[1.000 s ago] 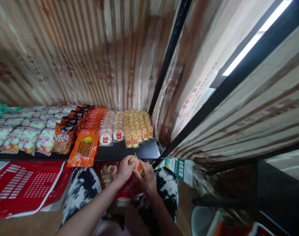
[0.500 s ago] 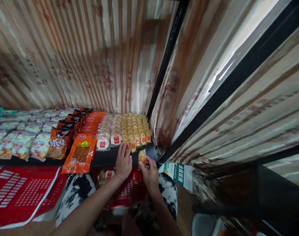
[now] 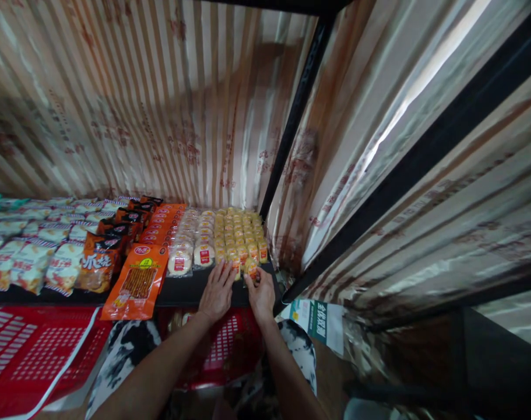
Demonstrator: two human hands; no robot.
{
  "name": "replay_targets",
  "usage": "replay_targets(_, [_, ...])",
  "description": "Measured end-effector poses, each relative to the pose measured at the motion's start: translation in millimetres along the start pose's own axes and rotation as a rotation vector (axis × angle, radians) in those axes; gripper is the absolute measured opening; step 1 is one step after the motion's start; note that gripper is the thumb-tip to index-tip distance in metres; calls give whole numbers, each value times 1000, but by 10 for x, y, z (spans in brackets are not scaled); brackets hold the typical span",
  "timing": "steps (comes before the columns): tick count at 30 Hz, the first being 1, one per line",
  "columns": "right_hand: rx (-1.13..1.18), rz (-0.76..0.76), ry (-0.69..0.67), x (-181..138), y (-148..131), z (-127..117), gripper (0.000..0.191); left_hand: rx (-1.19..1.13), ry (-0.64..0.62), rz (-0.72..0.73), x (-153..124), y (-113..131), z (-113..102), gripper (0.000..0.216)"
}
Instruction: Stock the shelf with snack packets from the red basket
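Note:
Between the thumb and fingers of my right hand (image 3: 262, 294) is a small yellow wrapped snack (image 3: 250, 269), at the front of several rows of like yellow packets (image 3: 239, 228) on the black shelf (image 3: 182, 287). My left hand (image 3: 218, 290) lies with its fingers stretched out, the tips against the front yellow packets. Just left of it stand rows of clear-wrapped round white cakes (image 3: 179, 262) with red labels. Further left, an orange bag of brown sticks (image 3: 139, 280) leans over the shelf's front edge.
Orange-black bags (image 3: 98, 262) and white snack bags (image 3: 64, 265) fill the shelf's left part. A red basket (image 3: 29, 344) is below left, another red basket (image 3: 225, 344) under my arms. A black post (image 3: 298, 111) rises at the shelf's right end, before striped sheeting (image 3: 160, 105).
My right hand has moved forward and slightly up with the yellow snack, bringing it to the front of the yellow rows. My left hand stays by the front packets.

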State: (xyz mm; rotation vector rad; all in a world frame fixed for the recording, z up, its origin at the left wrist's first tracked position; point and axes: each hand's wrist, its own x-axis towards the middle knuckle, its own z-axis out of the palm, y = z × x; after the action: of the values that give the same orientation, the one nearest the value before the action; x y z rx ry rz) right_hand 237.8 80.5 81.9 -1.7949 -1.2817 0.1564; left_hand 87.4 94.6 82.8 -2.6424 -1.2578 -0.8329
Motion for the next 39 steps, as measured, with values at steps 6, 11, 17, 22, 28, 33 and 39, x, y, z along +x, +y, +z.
replay_targets(6, [-61, -44, 25, 123, -14, 89, 45, 5, -15, -1, -3, 6, 3, 61])
replay_targets(11, [-58, -45, 38, 157, -39, 156, 42, 9, -21, 4, -3, 3, 16, 59])
replay_targets(17, [-5, -34, 37, 131, -38, 185, 43, 7, -21, 2, 4, 1, 11, 59])
replay_targets(22, [103, -16, 20, 85, -28, 145, 49, -12, -20, 1, 7, 4, -2, 59])
replay_targets(28, [87, -16, 14, 73, -23, 154, 43, -22, -6, 5, -5, -11, 32, 59])
replay_targets(33, [104, -6, 32, 69, -15, 175, 39, -18, 1, 10, -10, -11, 45, 59])
replay_targets(39, [101, -17, 51, 55, 26, 178, 29, -22, -19, -3, 2, 12, 8, 60])
